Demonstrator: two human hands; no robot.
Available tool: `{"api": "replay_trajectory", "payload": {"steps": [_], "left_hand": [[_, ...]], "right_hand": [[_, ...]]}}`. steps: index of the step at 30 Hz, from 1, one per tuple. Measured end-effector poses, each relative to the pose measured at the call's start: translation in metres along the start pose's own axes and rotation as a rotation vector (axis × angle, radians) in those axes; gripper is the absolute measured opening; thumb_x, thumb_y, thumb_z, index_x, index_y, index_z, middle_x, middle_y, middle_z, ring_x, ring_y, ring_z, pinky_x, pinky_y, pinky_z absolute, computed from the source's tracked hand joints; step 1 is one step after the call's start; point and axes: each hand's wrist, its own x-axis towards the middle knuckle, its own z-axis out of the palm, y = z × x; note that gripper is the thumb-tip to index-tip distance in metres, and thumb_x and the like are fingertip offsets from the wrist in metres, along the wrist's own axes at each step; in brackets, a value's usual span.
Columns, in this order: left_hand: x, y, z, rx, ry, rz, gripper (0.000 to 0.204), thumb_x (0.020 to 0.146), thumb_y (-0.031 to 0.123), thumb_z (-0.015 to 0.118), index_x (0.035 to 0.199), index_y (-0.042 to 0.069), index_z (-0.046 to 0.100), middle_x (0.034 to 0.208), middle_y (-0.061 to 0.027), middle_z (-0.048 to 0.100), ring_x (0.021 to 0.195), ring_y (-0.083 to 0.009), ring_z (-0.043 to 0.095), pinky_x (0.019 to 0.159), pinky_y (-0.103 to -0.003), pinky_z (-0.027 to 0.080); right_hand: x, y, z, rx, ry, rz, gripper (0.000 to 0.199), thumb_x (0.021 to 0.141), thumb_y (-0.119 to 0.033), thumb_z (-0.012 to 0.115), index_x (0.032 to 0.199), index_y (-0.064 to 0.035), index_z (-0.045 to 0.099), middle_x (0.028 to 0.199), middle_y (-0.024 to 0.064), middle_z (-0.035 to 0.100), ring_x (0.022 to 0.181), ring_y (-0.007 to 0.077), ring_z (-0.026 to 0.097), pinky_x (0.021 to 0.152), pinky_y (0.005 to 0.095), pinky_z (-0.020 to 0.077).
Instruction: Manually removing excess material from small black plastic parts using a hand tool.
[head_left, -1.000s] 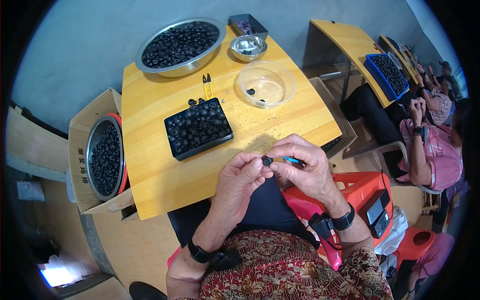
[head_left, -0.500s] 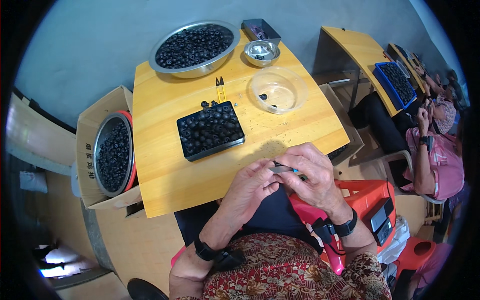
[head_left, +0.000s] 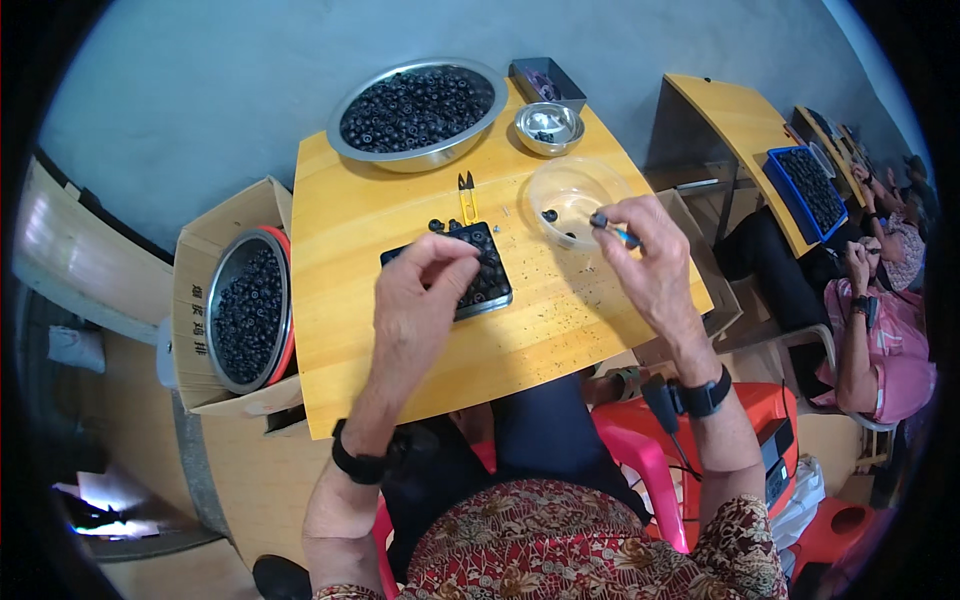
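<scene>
My left hand (head_left: 425, 290) is over the black tray (head_left: 485, 307), its thumb and fingers pinched together. Whatever they hold, if anything, is hidden. The tray is heaped with small round black parts (head_left: 484, 262), ring-like with a hole, and my hand covers much of it. My right hand (head_left: 655, 255) is closed near the rim of a clear plastic bowl (head_left: 615, 185). Between its fingertips sits a small black part (head_left: 599, 219), together with a slim tool showing blue (head_left: 627, 238). A few black parts (head_left: 549, 215) lie inside the clear bowl.
Yellow-handled thread snips (head_left: 467, 200) lie behind the tray. At the table's back stand a large metal basin (head_left: 345, 148) of black parts, a small metal bowl (head_left: 550, 148) and a dark box (head_left: 575, 98). A cardboard box (head_left: 190, 350) is at left; people work at right.
My hands were together by the table's front edge around a small blade. Now they are apart: the left has moved forward over the tray, the right forward and right to the clear bowl.
</scene>
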Motion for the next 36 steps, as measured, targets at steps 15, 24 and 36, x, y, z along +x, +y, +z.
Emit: {"api": "replay_trajectory", "payload": {"steps": [15,24,36], "left_hand": [[0.042,-0.042,-0.027,0.565,0.007,0.106,0.018,0.082,0.004,0.071,0.1,0.001,0.068,0.088,-0.0093,0.069,0.082,-0.0175,0.065,0.077,-0.03,0.053],[0.0,-0.005,-0.009,-0.362,-0.108,-0.189,0.014,0.094,0.008,0.064,0.106,0.001,0.064,0.097,-0.0075,0.07,0.082,-0.0124,0.065,0.079,-0.024,0.051],[-0.045,0.004,0.031,-0.526,-0.226,-0.212,0.018,0.088,0.009,0.072,0.104,0.003,0.065,0.089,-0.0014,0.068,0.081,-0.0079,0.063,0.079,-0.023,0.051]], "right_hand": [[-0.013,0.021,0.007,0.044,0.02,0.133,0.012,0.085,-0.001,0.066,0.097,0.0016,0.068,0.089,0.0127,0.064,0.078,0.0233,0.065,0.066,0.0311,0.0524],[-0.02,-0.044,0.007,0.362,-0.122,0.177,0.018,0.085,0.001,0.066,0.103,0.0026,0.068,0.092,0.0125,0.066,0.084,0.0215,0.065,0.074,0.0299,0.0512],[-0.035,-0.066,0.001,0.487,-0.2,0.092,0.016,0.084,-0.002,0.071,0.1,-0.0002,0.07,0.096,0.0119,0.066,0.088,0.0209,0.066,0.074,0.0299,0.0524]]}}
